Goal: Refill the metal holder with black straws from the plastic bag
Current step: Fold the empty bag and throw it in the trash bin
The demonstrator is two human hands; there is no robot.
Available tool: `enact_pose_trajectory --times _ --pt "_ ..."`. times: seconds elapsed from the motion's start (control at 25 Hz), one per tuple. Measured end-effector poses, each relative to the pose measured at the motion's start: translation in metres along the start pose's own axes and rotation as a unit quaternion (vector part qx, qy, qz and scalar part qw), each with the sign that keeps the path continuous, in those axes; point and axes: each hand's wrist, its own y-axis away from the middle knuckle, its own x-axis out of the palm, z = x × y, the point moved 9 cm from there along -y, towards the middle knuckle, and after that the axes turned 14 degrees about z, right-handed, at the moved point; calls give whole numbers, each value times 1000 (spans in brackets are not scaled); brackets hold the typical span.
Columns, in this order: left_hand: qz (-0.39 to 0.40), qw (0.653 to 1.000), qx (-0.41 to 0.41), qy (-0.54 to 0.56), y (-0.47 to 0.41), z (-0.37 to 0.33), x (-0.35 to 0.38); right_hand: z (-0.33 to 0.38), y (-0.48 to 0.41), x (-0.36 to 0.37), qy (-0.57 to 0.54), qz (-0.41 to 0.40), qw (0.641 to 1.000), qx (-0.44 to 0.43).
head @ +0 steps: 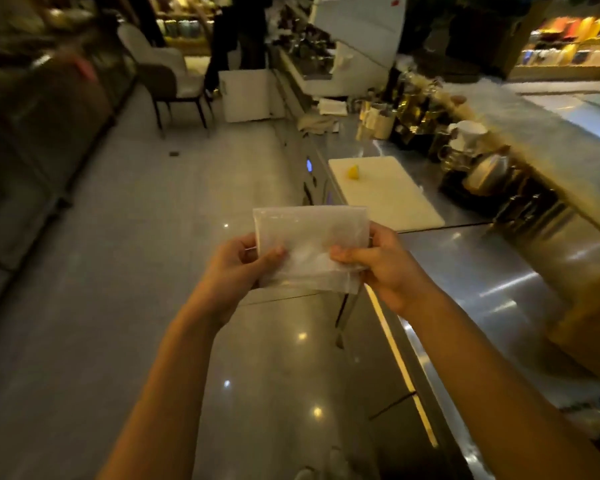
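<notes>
Left hand (pixel 238 268) and right hand (pixel 378 265) pinch the bag (pixel 309 244) left of the surface (pixel 499 271); tearing might spill straws onto the floor (pixel 118 271).

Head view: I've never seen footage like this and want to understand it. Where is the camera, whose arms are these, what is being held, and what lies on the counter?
There is no machine here. The camera sits on a person's head and looks forward and down, so the two bare arms are the wearer's own. The left hand and the right hand each grip one side of a pale, see-through plastic bag, holding it up in front of the body. What is inside it cannot be made out. To the right runs a steel counter. On it lies a white cutting board with a small yellow piece, likely lemon. Further back stands a blurred metal jug.
</notes>
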Motion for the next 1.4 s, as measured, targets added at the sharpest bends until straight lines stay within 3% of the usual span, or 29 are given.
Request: enact_pose_trajectory --times 0.2,0.28,0.48,0.6,0.92,1.2,1.4 --pt "-116 992 -43 4 82 10 -42 -23 -54 75 0 168 985 27" --pt "-217 975 -51 7 130 20 -56 -37 -63 119 6 257 965 46" --pt "-466 882 -55 46 266 52 -53 -97 -32 221 26 452 882 133" --pt "-561 822 -62 71 344 73 -30 -134 4 269 52 522 834 172" --pt "-688 695 -44 204 502 155 15 -236 86 374 150 555 792 207" --pt "-725 633 -111 250 589 259 17 -331 129 427 290 536 759 229" --pt "-737 603 -177 250 627 307 9 -382 137 448 403 514 715 248"
